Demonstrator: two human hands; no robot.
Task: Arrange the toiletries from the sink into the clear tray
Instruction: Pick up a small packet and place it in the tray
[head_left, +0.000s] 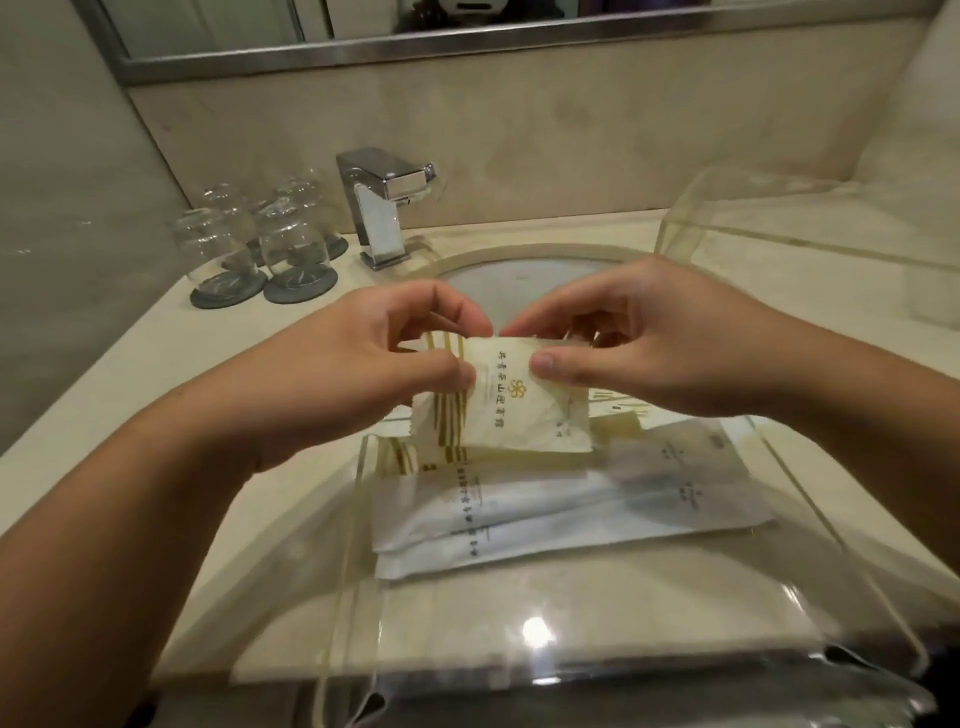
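Note:
A small white toiletry packet (519, 415) with gold stripes and a gold emblem hangs above the far end of the clear tray (363, 519). My left hand (374, 358) pinches its left upper edge between thumb and fingers. My right hand (649, 343) pinches its right upper corner. Inside the tray lie several long white sachets (493, 525), stacked flat, with a gold-striped packet (410, 457) at their far left. The round sink basin (519, 270) sits just behind my hands.
A chrome faucet (379, 208) stands behind the basin. Several upturned glasses (260, 244) on dark coasters crowd the counter's left back. A second clear acrylic box (810, 228) sits at the right back. A mirror edge runs along the top.

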